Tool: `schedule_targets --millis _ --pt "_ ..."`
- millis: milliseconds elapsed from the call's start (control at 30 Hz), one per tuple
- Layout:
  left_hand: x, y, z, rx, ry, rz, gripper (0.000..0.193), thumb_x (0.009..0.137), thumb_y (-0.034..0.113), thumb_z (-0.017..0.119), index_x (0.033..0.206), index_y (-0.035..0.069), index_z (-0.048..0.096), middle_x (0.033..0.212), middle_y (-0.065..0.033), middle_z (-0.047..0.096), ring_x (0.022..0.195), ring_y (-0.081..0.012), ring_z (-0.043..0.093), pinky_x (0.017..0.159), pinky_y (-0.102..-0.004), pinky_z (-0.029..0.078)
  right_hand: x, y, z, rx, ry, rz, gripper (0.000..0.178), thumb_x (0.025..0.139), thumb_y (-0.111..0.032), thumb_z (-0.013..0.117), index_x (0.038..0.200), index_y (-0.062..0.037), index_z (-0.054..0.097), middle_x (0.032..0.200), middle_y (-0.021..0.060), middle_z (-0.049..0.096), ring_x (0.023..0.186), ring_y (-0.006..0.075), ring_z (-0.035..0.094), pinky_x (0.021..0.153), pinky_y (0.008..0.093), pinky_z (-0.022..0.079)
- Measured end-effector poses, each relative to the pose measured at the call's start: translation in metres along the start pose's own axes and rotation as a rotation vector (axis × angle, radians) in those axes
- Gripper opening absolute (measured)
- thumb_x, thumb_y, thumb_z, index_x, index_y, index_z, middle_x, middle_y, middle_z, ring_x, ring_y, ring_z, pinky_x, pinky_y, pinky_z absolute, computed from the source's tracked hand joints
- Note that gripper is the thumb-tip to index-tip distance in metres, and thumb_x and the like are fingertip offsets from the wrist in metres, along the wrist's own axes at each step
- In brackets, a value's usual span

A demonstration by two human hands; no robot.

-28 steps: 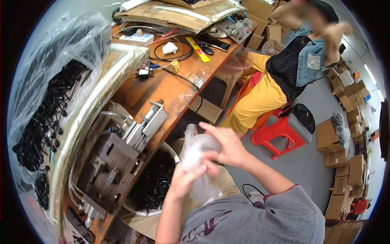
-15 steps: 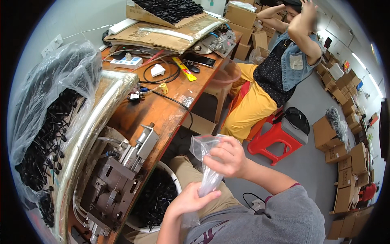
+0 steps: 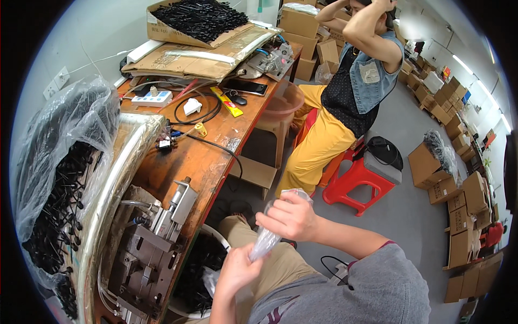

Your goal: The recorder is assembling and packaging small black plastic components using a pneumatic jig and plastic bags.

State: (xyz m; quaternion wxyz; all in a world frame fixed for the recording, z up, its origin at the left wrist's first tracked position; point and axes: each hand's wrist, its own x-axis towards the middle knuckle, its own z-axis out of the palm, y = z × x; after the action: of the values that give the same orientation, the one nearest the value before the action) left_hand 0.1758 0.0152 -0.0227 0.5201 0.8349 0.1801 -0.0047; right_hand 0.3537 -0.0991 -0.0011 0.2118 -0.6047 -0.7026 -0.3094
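Note:
A clear plastic bag [image 3: 264, 242], bunched lengthwise, stretches between my two hands above my lap. My right hand [image 3: 290, 217] is wrapped round its upper part, and a bit of the bag's top sticks out past the fingers. Lower down, my left hand [image 3: 240, 268] grips the other end, with a loose flap hanging below it. Under that flap stands a white bucket [image 3: 220, 237] full of thin black parts [image 3: 194, 270]. On the wooden table [image 3: 208, 154] to the left is a metal clamping fixture [image 3: 143, 270] with a small cylinder.
A plastic-draped heap of black parts [image 3: 51, 210] lies at far left. Phone [image 3: 245, 86], cables and a white power strip [image 3: 152, 98] sit on the table; an open carton [image 3: 199, 21] stands behind. A person in yellow trousers [image 3: 315, 146] sits ahead, near a red stool [image 3: 360, 186]. Cartons [image 3: 458, 216] line the right.
Both hands have shifted slightly left and down with the bag, and my right hand now covers more of its top. The view has swung a little to the right.

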Motion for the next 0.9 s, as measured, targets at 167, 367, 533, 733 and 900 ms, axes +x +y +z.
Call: schedule_targets --millis 167,367,533,733,900 --pt "-0.001 0.012 -0.013 -0.33 -0.494 -0.124 0.033 0.091 0.032 0.068 0.072 0.005 0.066 0.058 0.0033 0.055 0.054 -0.0053 0.047 0.051 -0.024 0.037 0.001 0.009 0.014 -0.063 0.212 -0.092 0.019 0.071 -0.014 0.07 0.088 -0.0083 0.064 0.094 0.0039 0.065 0.089 0.0205 0.062 0.085 0.0374 0.047" --pt "0.007 -0.016 0.014 -0.603 0.234 0.308 0.032 0.096 0.006 0.056 0.127 -0.001 0.06 0.097 -0.0063 0.067 0.08 -0.0095 0.062 0.072 -0.0237 0.048 0.007 -0.025 0.063 0.579 0.031 0.399 0.027 0.073 -0.022 0.069 0.091 -0.0051 0.059 0.117 0.0136 0.063 0.113 0.0287 0.06 0.092 0.0433 0.047" --pt "0.015 -0.01 0.023 -0.217 0.383 0.457 0.046 0.09 -0.005 0.051 0.136 -0.003 0.049 0.147 -0.0224 0.041 0.129 -0.0333 0.05 0.104 -0.0358 0.04 -0.016 -0.018 0.069 1.199 -0.6 0.801 0.042 0.068 -0.013 0.074 0.106 -0.0025 0.058 0.107 0.0101 0.064 0.104 0.0213 0.06 0.09 0.0333 0.047" --pt "0.02 -0.005 0.03 -0.025 0.404 0.589 0.054 0.09 -0.006 0.051 0.142 -0.002 0.041 0.148 -0.0248 0.037 0.133 -0.0376 0.045 0.104 -0.0376 0.039 -0.029 -0.008 0.058 1.632 -0.53 0.814 0.053 0.07 -0.006 0.073 0.119 -0.0027 0.055 0.119 0.005 0.057 0.117 0.0145 0.049 0.104 0.0315 0.037" --pt "0.022 -0.004 0.031 -0.063 0.385 0.604 0.057 0.089 -0.007 0.052 0.144 -0.003 0.038 0.151 -0.0253 0.032 0.134 -0.0374 0.043 0.104 -0.0373 0.039 -0.016 -0.019 0.035 1.277 -0.417 0.83 0.058 0.07 0.001 0.069 0.124 -0.0024 0.048 0.119 0.0148 0.058 0.112 0.0273 0.058 0.093 0.0355 0.047"
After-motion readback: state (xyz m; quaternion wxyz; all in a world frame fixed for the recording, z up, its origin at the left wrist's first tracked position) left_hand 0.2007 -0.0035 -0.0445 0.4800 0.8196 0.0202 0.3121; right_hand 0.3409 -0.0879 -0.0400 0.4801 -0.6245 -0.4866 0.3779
